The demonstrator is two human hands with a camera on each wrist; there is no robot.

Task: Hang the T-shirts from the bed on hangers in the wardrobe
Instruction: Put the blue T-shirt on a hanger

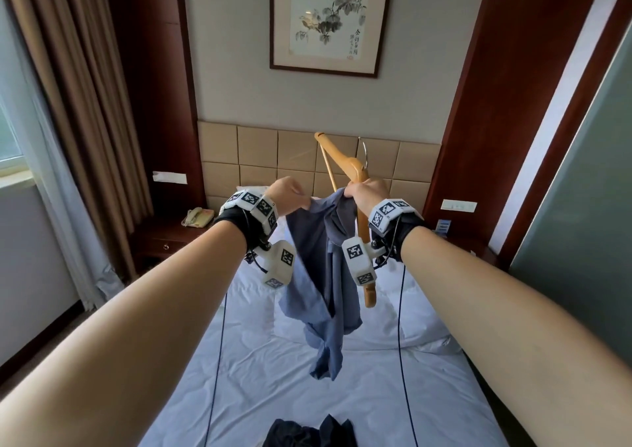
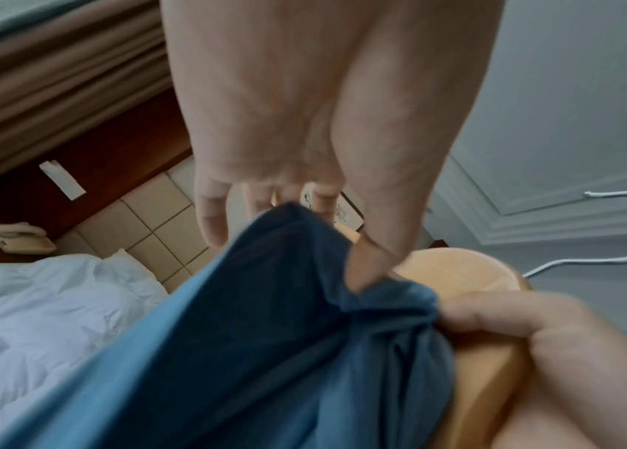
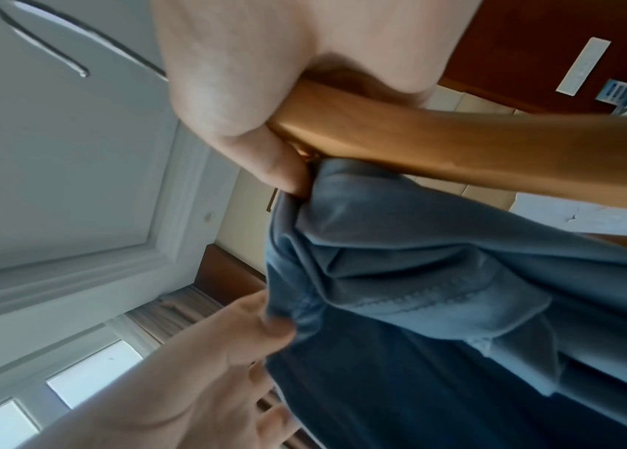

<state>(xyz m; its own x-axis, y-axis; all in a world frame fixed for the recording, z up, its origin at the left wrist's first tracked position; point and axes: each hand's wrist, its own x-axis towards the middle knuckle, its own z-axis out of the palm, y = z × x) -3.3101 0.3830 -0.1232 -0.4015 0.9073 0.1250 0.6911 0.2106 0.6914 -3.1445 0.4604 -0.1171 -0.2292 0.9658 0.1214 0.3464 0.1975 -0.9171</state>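
The left hand [image 1: 289, 195] pinches the edge of the blue T-shirt [image 1: 319, 275] between thumb and fingers [image 3: 265, 319]; the right wrist view shows this pinch clearly, while from the head it is only a closed fist. The right hand [image 1: 367, 195] is clenched around the wooden hanger [image 1: 345, 161] near its middle, and its fingers [image 3: 273, 164] also press a fold of the same T-shirt against the wood. The head view alone shows the whole hanger: it stands steeply tilted, one arm pointing up toward the headboard [image 1: 260, 149], the other down behind the right wrist, with the metal hook [image 1: 365, 152] beside the top. The T-shirt hangs from both hands in the air above the white bed [image 1: 273, 361], not touching it. A second, dark T-shirt [image 1: 307, 434] lies on the bed at the near edge, seen only from the head. The left wrist view shows a beige telephone [image 2: 15, 238] on the nightstand beside the pillow [image 2: 54, 288].
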